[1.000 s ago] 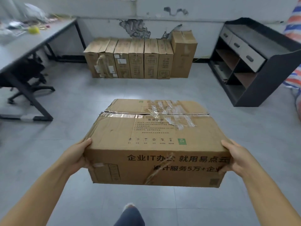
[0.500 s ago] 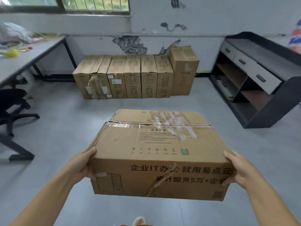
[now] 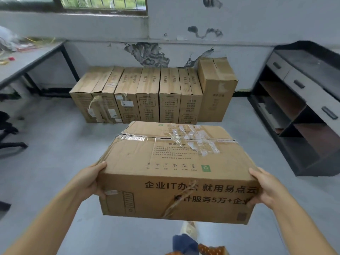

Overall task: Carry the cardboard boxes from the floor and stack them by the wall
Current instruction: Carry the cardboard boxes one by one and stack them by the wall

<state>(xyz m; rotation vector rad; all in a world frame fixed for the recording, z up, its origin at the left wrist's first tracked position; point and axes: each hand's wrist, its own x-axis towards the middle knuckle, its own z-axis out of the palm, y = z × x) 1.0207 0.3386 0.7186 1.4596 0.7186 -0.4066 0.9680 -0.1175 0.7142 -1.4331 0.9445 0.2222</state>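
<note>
1. You've got the box (image 3: 176, 170) up off the floor (image 3: 55, 148), carried flat out in front of you at arm's length.
2. Your left hand (image 3: 90, 181) clamps its left end, thumb over the top edge; your right hand (image 3: 265, 188) grips the right end the same way.
3. Ahead, a row of boxes (image 3: 152, 94) stands on end against the wall (image 3: 239, 24), between the desk (image 3: 27, 59) and the dark shelf unit (image 3: 301, 100).
4. So several look delivered; this one is well short of the row, still to be carried over and set down. Whether more wait behind you, you can't tell.
</note>
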